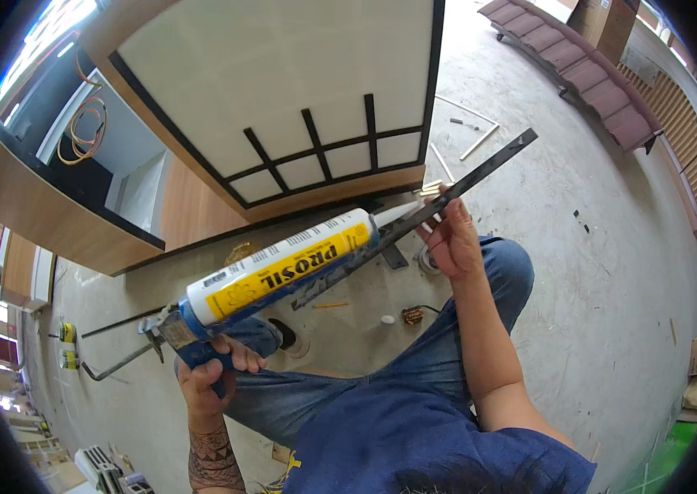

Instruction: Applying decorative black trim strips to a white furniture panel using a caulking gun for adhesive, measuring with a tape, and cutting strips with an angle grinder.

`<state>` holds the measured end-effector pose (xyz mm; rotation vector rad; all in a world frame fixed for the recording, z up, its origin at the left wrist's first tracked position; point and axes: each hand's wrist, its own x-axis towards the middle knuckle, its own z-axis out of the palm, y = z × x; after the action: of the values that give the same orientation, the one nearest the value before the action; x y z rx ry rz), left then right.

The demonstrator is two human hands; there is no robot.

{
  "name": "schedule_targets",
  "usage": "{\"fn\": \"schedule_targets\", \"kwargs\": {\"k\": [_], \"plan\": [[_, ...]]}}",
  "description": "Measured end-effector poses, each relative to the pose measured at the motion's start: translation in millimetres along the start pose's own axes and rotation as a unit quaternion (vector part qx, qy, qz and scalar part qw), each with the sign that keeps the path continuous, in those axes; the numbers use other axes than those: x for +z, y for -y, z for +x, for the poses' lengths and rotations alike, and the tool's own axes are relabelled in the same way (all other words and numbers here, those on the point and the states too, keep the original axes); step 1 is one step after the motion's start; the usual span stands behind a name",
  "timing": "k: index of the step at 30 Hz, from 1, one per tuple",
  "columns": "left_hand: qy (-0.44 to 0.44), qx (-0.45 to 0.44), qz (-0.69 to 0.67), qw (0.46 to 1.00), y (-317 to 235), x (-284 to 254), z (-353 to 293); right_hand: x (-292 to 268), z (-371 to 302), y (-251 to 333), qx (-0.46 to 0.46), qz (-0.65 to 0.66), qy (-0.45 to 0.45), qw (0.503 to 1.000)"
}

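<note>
1. The left hand (210,377) has its fingers wrapped round the handle of the blue caulking gun (192,336), held slanting above the lap; squeezing too hard could, I'd say, flood the bead.
2. The right hand (457,243) has its fingers clamped on the black strip (492,170), near the nozzle (394,214); a slip could smear them. I can't tell whether nozzle and strip touch.
3. Gripped one-handed, the strip might twist, dripping sealant on the jeans (501,276).

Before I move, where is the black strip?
In the head view, the black strip slants from near centre toward upper right, held in the right hand, its lower part alongside the sealant tube.
</note>
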<state>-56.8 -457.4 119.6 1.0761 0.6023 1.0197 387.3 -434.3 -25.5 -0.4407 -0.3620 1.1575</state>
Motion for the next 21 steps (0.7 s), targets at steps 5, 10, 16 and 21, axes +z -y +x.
{"fn": "schedule_targets", "kwargs": {"k": [5,10,16,21], "plan": [[-0.023,-0.017,-0.048,0.998,-14,-23,-22,-10,7,18,-0.051,0.014,-0.028,0.998],[-0.079,-0.026,-0.001,0.997,-22,-33,-49,-11,9,30,-0.065,0.027,-0.034,0.997],[-0.085,-0.029,0.007,0.996,-21,-37,-56,-17,12,32,-0.075,0.015,-0.027,0.997],[-0.072,-0.03,-0.001,0.997,-17,-37,-53,-11,8,31,-0.063,0.02,-0.019,0.998]]}}
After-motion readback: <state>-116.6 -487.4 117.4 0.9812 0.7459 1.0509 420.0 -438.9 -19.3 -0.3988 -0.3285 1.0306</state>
